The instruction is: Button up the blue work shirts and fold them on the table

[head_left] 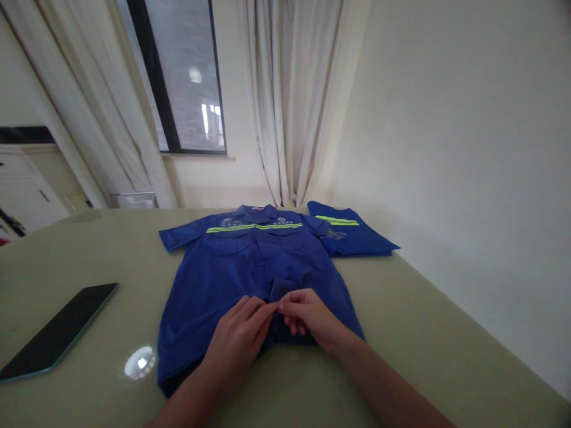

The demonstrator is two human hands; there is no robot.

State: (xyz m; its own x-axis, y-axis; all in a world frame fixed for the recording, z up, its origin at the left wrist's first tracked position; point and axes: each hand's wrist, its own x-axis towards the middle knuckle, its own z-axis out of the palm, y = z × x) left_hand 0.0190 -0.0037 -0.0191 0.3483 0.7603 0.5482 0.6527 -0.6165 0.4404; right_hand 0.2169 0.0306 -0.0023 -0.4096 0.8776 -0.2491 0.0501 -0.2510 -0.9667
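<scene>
Head view
Right grip: the right hand (307,315) is closed, thumb and forefinger nipped together on the front opening of the blue work shirt (250,255), the other fingers curled under against the cloth.
Left grip: the left hand (238,342) lies knuckles up with its fingertips pressed on the same edge. Its thumb is hidden, so I cannot tell whether it pinches the cloth or only holds it down.
Meeting point: the two sets of fingertips touch on the shirt's centre line, just below a small turned-up flap (281,289) of the front opening.
Shirt position: it lies flat and face up on the pale green table (446,345), directly ahead of the person, with its sleeves spread to 9 and 3 o'clock.
Long axis: it runs from 6 to 12 o'clock, hem nearest the body and collar (256,209) far. The yellow reflective stripe (254,227) crosses it square.
Direction from the grip: most of the shirt lies toward 12 o'clock from the fingers, and only the hem lies toward 6.
Nearer hand: both are equally close, the left coming in from 7 o'clock and the right from 5.
Surroundings: a folded shirt (352,235) lies at 1 o'clock just beside the right sleeve, and a dark phone (57,339) at 9 o'clock lies well apart.
</scene>
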